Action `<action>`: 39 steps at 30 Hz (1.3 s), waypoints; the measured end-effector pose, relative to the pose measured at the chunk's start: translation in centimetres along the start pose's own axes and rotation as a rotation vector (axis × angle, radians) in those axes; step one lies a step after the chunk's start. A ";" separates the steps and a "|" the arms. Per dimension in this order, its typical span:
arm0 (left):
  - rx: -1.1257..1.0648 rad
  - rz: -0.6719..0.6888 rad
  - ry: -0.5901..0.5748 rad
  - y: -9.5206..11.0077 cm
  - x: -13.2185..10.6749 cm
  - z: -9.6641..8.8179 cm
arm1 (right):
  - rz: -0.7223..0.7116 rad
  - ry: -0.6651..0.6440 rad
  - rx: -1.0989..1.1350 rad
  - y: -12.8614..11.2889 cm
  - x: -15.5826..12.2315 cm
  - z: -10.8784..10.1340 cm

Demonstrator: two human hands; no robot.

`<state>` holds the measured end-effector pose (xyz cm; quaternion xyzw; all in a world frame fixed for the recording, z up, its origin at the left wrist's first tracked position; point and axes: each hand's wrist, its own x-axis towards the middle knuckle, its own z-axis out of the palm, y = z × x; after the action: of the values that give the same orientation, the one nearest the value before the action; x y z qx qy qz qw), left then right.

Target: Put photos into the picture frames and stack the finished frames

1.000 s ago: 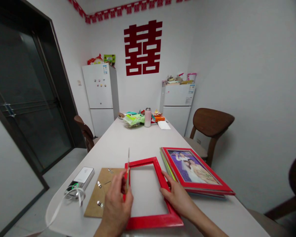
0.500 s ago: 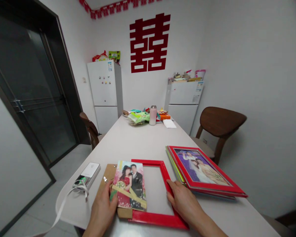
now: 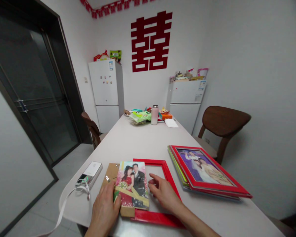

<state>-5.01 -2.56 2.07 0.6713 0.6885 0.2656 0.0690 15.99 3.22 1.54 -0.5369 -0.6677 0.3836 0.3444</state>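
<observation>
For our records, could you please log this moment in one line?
left hand: gripping rectangular colour couple photo | right hand: open above red rectangular frame | brown backing board: partly behind photo

Tally: hands (image 3: 105,204) 2. Picture panel (image 3: 134,184) 1. Backing board (image 3: 111,172) 1. Open red frame (image 3: 170,176) 1. Stack of frames (image 3: 214,187) 1; layers several, exact number unreadable. Bench (image 3: 138,141) 1. Boxy device (image 3: 92,168) 1, white cable (image 3: 62,212) 1. Pink bottle (image 3: 154,116) 1. Refrigerators (image 3: 104,90) 2. Chairs (image 3: 224,120), at least 2. Red wall character (image 3: 151,42) 1.

Lower centre: left side of red frame (image 3: 153,218) mostly hidden by photo (image 3: 132,186). Upper left: pennants (image 3: 112,9) cut by top edge. Right of centre: refrigerator label (image 3: 198,97) illegible.
</observation>
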 end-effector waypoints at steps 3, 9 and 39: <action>-0.005 -0.001 -0.004 0.0 0.0 0.0 | 0.130 -0.095 0.267 0.1 1.3 1.6; -0.027 0.046 -0.010 1.5 -0.2 -0.5 | 0.248 -0.160 0.594 -1.4 1.7 2.2; -0.255 -0.069 0.018 0.2 0.5 0.8 | 0.216 0.081 0.526 0.2 0.3 -4.0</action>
<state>-4.48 -1.92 1.64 0.6306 0.6724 0.3546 0.1566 19.55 4.15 3.24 -0.5121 -0.4698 0.5563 0.4556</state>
